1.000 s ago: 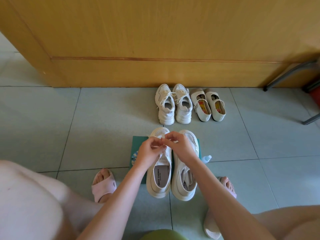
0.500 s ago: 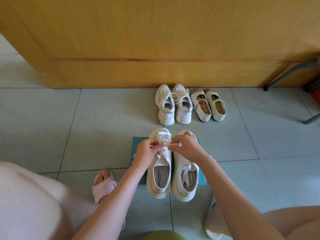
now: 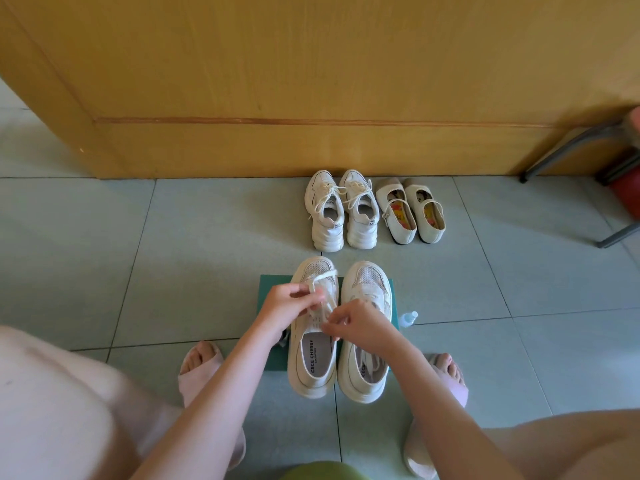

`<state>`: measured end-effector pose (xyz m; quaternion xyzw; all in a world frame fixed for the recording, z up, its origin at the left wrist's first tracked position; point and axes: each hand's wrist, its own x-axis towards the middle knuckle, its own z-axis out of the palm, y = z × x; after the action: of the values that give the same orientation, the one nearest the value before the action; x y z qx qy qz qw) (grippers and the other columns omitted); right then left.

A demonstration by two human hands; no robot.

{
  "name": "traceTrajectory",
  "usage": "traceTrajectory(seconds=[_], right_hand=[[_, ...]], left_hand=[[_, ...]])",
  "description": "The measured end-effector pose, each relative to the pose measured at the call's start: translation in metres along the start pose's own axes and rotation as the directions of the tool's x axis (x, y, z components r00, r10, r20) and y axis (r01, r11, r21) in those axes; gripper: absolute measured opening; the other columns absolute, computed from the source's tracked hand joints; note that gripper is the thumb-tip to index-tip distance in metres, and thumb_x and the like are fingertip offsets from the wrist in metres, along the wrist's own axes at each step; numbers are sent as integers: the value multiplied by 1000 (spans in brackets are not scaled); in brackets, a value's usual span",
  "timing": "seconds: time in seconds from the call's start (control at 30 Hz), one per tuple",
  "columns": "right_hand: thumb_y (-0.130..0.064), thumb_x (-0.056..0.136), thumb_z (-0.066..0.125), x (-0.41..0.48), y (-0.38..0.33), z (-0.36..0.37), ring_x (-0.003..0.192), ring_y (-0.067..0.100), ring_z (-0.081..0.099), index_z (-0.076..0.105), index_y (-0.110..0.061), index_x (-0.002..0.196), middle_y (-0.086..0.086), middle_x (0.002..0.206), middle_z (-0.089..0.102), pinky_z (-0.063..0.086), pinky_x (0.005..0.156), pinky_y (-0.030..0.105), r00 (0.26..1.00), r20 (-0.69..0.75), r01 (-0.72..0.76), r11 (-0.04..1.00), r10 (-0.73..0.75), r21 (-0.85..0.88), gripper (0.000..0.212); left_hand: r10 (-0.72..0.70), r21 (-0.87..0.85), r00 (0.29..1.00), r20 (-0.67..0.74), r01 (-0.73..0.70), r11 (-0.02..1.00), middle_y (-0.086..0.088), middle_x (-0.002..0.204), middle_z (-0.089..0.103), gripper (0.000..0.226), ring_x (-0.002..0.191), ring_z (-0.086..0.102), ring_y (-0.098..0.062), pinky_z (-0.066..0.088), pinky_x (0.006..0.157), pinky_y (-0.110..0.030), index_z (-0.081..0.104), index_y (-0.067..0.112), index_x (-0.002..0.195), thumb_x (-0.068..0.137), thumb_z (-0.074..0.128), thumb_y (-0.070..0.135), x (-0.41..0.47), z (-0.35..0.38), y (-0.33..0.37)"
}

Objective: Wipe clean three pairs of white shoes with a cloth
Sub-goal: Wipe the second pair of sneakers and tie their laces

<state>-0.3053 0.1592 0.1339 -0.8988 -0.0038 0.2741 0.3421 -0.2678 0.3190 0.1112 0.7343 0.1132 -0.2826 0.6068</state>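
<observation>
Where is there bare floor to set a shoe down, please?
Bare tiles left of the green mat and laced sneakers; more right of the strap shoes, before metal legs. Crowded at the mat: near pair, left hand, right hand, bottle.

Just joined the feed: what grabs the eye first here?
The left hand and right hand both pinch the white lace over the left mesh sneaker, which stands with its mate on a teal mat in the middle. Behind, by the wooden panel, chunky laced sneakers sit beside strap flats.
</observation>
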Motion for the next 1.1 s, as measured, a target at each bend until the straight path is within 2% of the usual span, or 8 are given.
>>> traceTrajectory(seconds=[0.13, 0.23, 0.3, 0.4, 0.67, 0.83, 0.97, 1.1], right_hand=[[-36, 91, 57, 4, 0, 0, 40, 3, 38, 69, -4, 83, 20, 75, 64, 30, 45, 16, 976, -203, -20, 968, 73, 249, 35], [-16, 93, 53, 14, -2, -4, 46, -3, 49, 66, -11, 94, 2, 77, 64, 38, 53, 11, 956, -265, -25, 934, 126, 355, 14], [-8, 91, 53, 20, -4, -3, 62, 5, 55, 66, -17, 99, 0, 84, 65, 46, 67, 22, 977, -195, -10, 939, 81, 344, 18], [-6, 91, 51, 25, -6, 1, 72, 16, 58, 69, -18, 101, 6, 85, 67, 47, 70, 24, 990, -134, -1, 948, 46, 319, 24], [-6, 84, 65, 28, -1, -6, 73, 2, 59, 70, -12, 102, -2, 84, 67, 46, 66, 7, 996, -91, 23, 869, 25, 495, 19], [-7, 83, 65, 29, -6, -12, 55, -1, 46, 71, -10, 92, -16, 65, 54, 34, 51, 6, 989, -146, 57, 948, -11, 314, 11], [-11, 81, 61, 36, 1, -13, 75, 13, 51, 68, -17, 87, -7, 82, 51, 35, 55, 19, 952, -304, 15, 999, -26, -38, 11], [-11, 84, 60, 38, 18, -28, 92, 12, 48, 70, -17, 85, -7, 91, 54, 38, 67, 22, 897, -441, -26, 998, -5, -64, 11]], left_hand=[[99, 124, 995, -1, -98, 987, -2, 85, 72, 12, 83, 67, -15, 55, 77, -28, 70, 17, 87, 76, 75, 17, 1, -3, 2], [222, 297, 974, -33, -203, 933, 7, 82, 71, 13, 78, 66, -7, 54, 71, -23, 69, 19, 85, 75, 76, 19, 1, -4, 2], [272, 332, 961, -49, -241, 912, 8, 79, 70, 9, 73, 66, -3, 53, 65, -19, 69, 18, 82, 75, 76, 20, -1, -2, 2], [279, 263, 957, -73, -251, 931, 4, 78, 71, 6, 73, 67, -6, 52, 65, -17, 69, 16, 79, 76, 75, 14, -5, 1, 0], [226, 17, 957, -181, -227, 974, -1, 79, 72, 8, 71, 67, -6, 50, 62, -13, 71, 14, 83, 76, 76, 15, -12, 9, -5], [202, -50, 970, -132, -210, 976, 0, 83, 73, 14, 74, 68, -5, 50, 63, -10, 72, 14, 86, 73, 77, 12, -15, 4, -4], [182, -41, 976, -122, -188, 981, 0, 86, 73, 17, 78, 68, -6, 50, 66, -12, 72, 12, 88, 73, 77, 11, -15, 5, -4], [132, -107, 984, -116, -145, 984, 1, 87, 73, 14, 82, 68, -8, 52, 72, -19, 71, 17, 84, 73, 76, 10, -17, 4, -5]])
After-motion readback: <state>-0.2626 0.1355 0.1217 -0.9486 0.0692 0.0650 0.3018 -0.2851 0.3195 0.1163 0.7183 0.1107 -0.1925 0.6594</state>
